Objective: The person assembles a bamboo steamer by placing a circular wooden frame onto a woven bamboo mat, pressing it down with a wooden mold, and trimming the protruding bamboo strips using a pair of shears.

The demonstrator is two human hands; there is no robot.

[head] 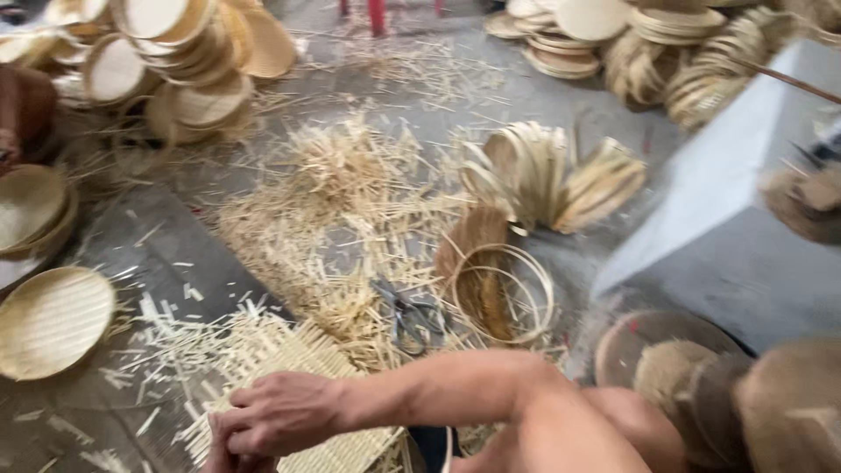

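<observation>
Both hands, right hand (pixel 285 412) over left hand (pixel 226 448), closed on the woven mat (pixel 302 359), mid-weave; scissors (pixel 410 317) probably next.

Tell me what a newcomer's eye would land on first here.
Bottom centre, the right hand lies over the left hand on a woven bamboo mat. Behind it a heap of bamboo offcuts covers the floor, with scissors and loose bamboo hoops beside. Stacks of round woven trays fill the top left.
</observation>
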